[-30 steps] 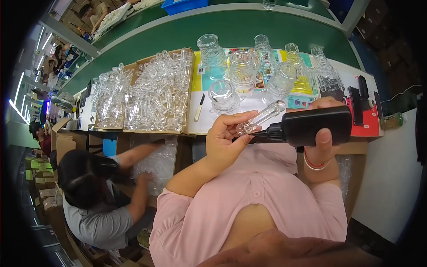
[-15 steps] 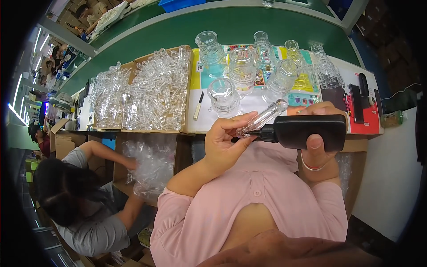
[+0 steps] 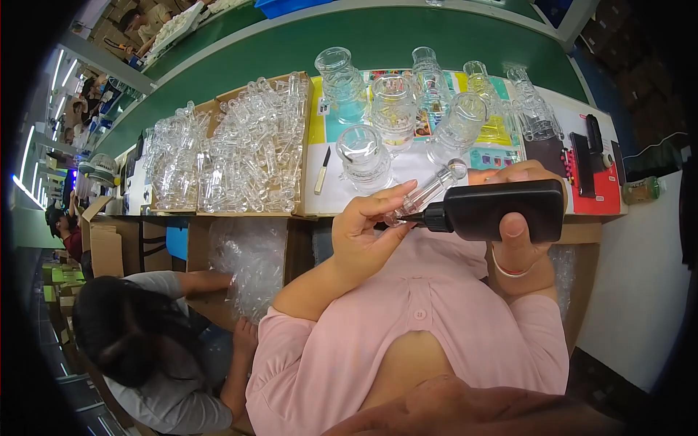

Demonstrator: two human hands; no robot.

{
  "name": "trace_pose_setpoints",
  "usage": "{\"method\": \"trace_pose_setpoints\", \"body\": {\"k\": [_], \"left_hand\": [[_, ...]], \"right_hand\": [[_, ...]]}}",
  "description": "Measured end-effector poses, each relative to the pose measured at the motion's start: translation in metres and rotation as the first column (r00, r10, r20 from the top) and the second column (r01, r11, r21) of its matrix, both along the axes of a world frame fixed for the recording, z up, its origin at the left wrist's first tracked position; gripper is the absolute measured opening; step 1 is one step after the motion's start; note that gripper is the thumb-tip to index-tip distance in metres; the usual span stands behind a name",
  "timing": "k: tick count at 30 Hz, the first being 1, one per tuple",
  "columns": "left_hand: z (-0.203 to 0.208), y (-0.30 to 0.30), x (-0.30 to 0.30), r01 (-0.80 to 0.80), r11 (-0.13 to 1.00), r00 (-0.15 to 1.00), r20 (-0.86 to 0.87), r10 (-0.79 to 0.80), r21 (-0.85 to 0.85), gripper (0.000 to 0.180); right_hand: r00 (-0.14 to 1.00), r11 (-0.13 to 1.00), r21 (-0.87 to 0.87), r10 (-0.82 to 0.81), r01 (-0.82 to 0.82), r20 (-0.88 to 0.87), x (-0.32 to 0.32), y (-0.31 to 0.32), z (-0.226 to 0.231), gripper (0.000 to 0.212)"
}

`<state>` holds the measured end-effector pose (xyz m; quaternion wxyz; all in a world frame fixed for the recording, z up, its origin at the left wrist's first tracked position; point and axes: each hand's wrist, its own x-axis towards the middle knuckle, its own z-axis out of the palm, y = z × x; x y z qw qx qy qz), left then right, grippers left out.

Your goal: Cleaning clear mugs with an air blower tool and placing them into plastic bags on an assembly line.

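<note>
Between the thumb and fingers of my left hand (image 3: 367, 229) is a clear glass tube (image 3: 430, 190) with a ball-shaped end, tilted up to the right. My right hand (image 3: 520, 232) grips a black squeeze bottle (image 3: 502, 211) lying sideways, thumb on its near face. The bottle's pointed nozzle (image 3: 414, 217) meets the lower end of the tube at my left fingertips; the exact contact is partly hidden. Just beyond my hands stand several clear glass vessels, among them a wide-mouthed glass jar (image 3: 365, 161) and a tilted glass vessel (image 3: 458, 131).
Left on the table, a cardboard box (image 3: 308, 156) holds many clear glass tubes. A utility knife (image 3: 322, 171) lies beside it. At right are a dark phone-like slab (image 3: 582, 167) and a red sheet (image 3: 607, 190). A co-worker (image 3: 138, 349) bends over clear plastic wrap (image 3: 251, 265) at lower left.
My hands, the glass tube and the bottle stay almost in place. The co-worker at lower left has shifted, with one hand drawn down and away from the plastic wrap.
</note>
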<state>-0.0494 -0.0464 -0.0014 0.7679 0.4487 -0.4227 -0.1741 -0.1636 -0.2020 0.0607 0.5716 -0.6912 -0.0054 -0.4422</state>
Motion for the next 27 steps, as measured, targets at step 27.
{"method": "trace_pose_setpoints", "body": {"k": [27], "left_hand": [[0.011,0.009,0.006,-0.246,0.94,0.9,0.417,0.131,0.235,0.039]], "right_hand": [[0.984,0.811,-0.582,0.149,-0.064,0.099,-0.021,-0.002,0.014,0.055]]}}
